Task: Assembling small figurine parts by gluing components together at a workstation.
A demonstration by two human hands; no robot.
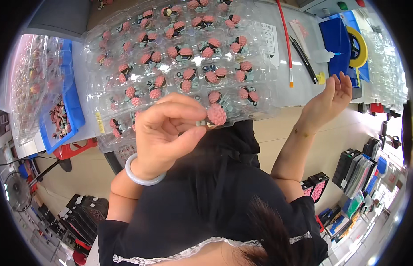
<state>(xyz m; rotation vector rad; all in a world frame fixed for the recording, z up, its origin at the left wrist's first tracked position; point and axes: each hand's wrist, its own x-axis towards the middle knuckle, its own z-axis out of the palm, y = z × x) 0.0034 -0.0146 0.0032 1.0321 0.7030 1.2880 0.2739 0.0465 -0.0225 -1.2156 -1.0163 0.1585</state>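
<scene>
My left hand (168, 131), a pale bangle on its wrist, pinches a small pink knobbly figurine (216, 115) with grey-green bits between thumb and fingers. It is held over the near edge of a clear plastic blister tray (168, 88). Similar pink, dark and grey-green figurines (179, 52) sit in the tray's pockets. Off to the right, my right hand (329, 98) is raised with loosely curled fingers and nothing visible in it. Nearest to it are a blue tape dispenser (335, 42) with a yellow roll (358, 46) and a white squeeze bottle (322, 56) with a blue tip.
A red paintbrush (286, 48) and dark pens (304, 60) lie right of the tray, near a printed paper sheet (267, 42). At the left, a blue bin (76, 117) holds pink pieces beside stacked clear trays (35, 84). More clear trays (384, 66) stand far right.
</scene>
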